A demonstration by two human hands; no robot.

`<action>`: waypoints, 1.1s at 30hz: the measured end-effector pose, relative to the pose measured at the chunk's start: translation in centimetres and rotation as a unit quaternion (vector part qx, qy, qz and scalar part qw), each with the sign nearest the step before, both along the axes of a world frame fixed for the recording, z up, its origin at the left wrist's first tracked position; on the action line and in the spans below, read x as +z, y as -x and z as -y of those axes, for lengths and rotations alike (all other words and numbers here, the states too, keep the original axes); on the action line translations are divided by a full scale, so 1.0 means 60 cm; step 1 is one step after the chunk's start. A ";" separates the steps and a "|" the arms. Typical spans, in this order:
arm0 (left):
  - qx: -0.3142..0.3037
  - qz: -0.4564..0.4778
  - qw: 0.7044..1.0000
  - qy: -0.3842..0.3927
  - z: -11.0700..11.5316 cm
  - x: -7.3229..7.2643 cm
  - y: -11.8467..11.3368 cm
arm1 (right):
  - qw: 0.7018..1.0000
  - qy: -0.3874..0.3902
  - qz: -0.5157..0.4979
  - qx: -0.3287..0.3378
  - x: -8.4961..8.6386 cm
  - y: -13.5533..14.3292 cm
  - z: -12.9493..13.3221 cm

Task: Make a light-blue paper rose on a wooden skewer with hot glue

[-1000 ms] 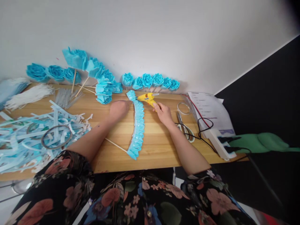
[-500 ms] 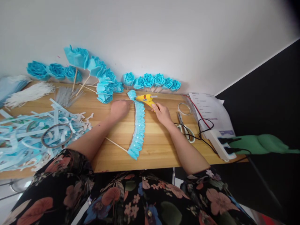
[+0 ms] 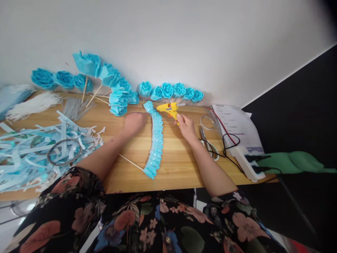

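Observation:
A long pleated strip of light blue crepe paper [image 3: 156,138] curves down the wooden table, with a thin stick [image 3: 131,162] reaching its lower end from the left. My left hand [image 3: 134,122] is closed at the strip's left edge near the top, fingertips on the paper; exactly how they grip is partly hidden. My right hand [image 3: 186,126] is wrapped round the handle of a yellow hot glue gun [image 3: 168,108]. The gun's nozzle points left, just above and right of the strip's upper end, apart from it. A clear glue stick pokes from its back.
Blue paper roses [image 3: 167,90] line the wall, more on sticks at left [image 3: 86,65]. Paper scraps [image 3: 23,151] and a ring [image 3: 64,152] cover the left side. At right are scissors [image 3: 204,135], a tape roll [image 3: 207,122], black cables and a power strip [image 3: 246,161].
My right hand has drawn the glue gun a little to the right and up, away from the strip's upper end. My left hand stays almost where it was.

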State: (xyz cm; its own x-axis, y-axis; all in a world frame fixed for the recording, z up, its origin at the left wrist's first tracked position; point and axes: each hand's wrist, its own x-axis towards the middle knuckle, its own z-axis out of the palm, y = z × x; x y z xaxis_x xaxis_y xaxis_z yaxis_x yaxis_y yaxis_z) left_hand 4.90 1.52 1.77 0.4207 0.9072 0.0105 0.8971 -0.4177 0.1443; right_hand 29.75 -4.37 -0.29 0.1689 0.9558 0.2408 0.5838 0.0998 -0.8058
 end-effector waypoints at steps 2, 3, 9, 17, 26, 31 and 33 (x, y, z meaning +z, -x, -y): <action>-0.001 -0.002 1.000 -0.004 0.000 -0.001 0.000 | 1.000 -0.003 -0.003 0.009 0.001 0.004 0.001; 0.000 -0.003 1.000 -0.006 0.000 -0.001 0.000 | 1.000 -0.004 0.002 0.011 0.001 0.006 0.001; 0.003 -0.010 1.000 -0.007 -0.001 -0.001 0.000 | 0.995 0.018 0.093 0.031 0.000 0.012 0.001; 0.006 0.002 1.000 -0.003 0.000 0.000 0.000 | 0.997 0.003 0.075 -0.016 0.001 0.004 -0.001; 0.000 0.011 1.000 -0.016 -0.001 -0.004 0.002 | 1.000 0.009 0.023 -0.004 0.000 0.006 -0.003; 0.007 0.010 1.000 -0.007 0.003 0.000 0.001 | 0.998 0.014 0.064 0.008 0.003 0.009 -0.004; 0.012 0.019 1.000 -0.002 0.003 0.002 0.001 | 0.998 0.013 0.059 0.004 0.006 0.007 -0.002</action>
State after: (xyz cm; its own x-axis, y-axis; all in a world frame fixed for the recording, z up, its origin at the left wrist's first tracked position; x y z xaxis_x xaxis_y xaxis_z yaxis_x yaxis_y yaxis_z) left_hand 4.82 1.31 1.89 0.3985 0.9167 0.0293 0.9007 -0.3971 0.1763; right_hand 29.32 -4.26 0.09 0.1335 0.9630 0.2340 0.6733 0.0852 -0.7344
